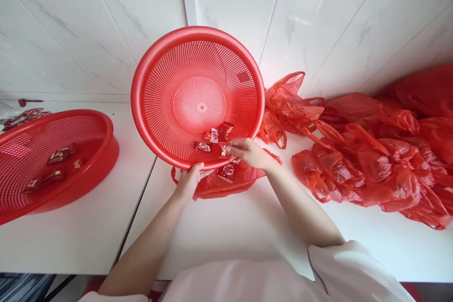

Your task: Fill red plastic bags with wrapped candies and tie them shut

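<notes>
A red plastic mesh basket (pixel 198 34) is tilted up, its open mouth facing me. My left hand (pixel 189 181) is closed on the basket's lower rim. Several small wrapped candies (pixel 214 135) lie in the bottom of the basket. My right hand (pixel 249 151) reaches over the lower right rim, with thumb and fingers pinched on a wrapped candy (pixel 223 150). Below the rim a red plastic bag (pixel 212 188) lies on the table, partly hidden by the basket. A red and white packet (pixel 227 172) shows in the bag.
Another red basket (pixel 102 170) with several wrapped candies (pixel 53 177) stands at the left. Many filled red plastic bags (pixel 375 160) are heaped at the right. A tiled wall (pixel 226 0) rises behind the white table (pixel 212 236), which has a dark seam.
</notes>
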`<state>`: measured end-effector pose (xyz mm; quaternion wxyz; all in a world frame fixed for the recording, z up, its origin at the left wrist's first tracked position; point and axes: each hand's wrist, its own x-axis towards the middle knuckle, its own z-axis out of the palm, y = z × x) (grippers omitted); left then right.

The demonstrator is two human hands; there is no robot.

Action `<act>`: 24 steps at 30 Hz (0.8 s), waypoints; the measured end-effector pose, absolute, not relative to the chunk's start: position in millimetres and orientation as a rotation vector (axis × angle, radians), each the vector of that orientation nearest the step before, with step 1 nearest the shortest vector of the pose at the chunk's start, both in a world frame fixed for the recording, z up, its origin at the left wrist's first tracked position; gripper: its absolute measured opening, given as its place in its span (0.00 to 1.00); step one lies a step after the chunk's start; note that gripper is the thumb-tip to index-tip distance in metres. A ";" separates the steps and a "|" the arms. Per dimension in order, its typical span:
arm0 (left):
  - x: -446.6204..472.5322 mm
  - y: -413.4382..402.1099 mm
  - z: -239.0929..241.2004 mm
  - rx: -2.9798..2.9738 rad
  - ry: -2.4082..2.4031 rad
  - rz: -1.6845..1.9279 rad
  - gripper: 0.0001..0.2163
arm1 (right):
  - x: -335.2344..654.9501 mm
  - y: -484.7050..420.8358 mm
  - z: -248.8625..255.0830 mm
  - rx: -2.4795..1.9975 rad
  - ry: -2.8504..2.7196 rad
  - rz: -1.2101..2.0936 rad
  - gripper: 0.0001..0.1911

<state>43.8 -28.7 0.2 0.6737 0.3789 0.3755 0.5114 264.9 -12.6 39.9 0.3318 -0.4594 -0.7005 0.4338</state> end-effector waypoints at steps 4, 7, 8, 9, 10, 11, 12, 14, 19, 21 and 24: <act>37.5 -21.9 3.0 0.823 0.866 1.207 0.16 | 271.1 -11.7 45.3 -1.141 -1.639 1.366 0.17; 32.7 -16.6 4.7 0.801 0.873 1.253 0.19 | 273.3 -15.0 52.0 -1.192 -1.589 1.405 0.17; 31.2 -15.1 5.0 0.799 0.871 1.267 0.19 | 273.9 -16.0 53.4 -1.212 -1.583 1.406 0.17; 29.9 -13.8 5.1 0.802 0.866 1.279 0.18 | 274.3 -16.8 54.0 -1.225 -1.584 1.403 0.16; 28.6 -12.9 5.1 0.808 0.860 1.289 0.17 | 274.7 -17.3 54.0 -1.231 -1.593 1.394 0.16; 27.7 -12.2 5.0 0.815 0.853 1.293 0.16 | 274.9 -17.4 53.4 -1.231 -1.610 1.377 0.16; 27.0 -11.8 4.9 0.823 0.848 1.293 0.16 | 274.9 -17.3 52.3 -1.226 -1.637 1.357 0.16; 26.8 -11.9 5.3 0.829 0.849 1.295 0.15 | 274.3 -17.2 50.2 -1.206 -1.710 1.328 0.16; 32.5 -17.1 7.6 0.828 0.860 1.274 0.17 | 267.7 -22.5 53.3 -1.187 -1.840 1.089 0.18; 36.4 -21.8 7.2 0.836 0.848 1.250 0.21 | 262.3 -26.1 56.8 -1.209 -1.881 0.882 0.17; 42.5 -31.7 3.1 0.853 0.838 1.160 0.24 | 251.5 -29.6 57.4 -1.127 -1.998 0.645 0.15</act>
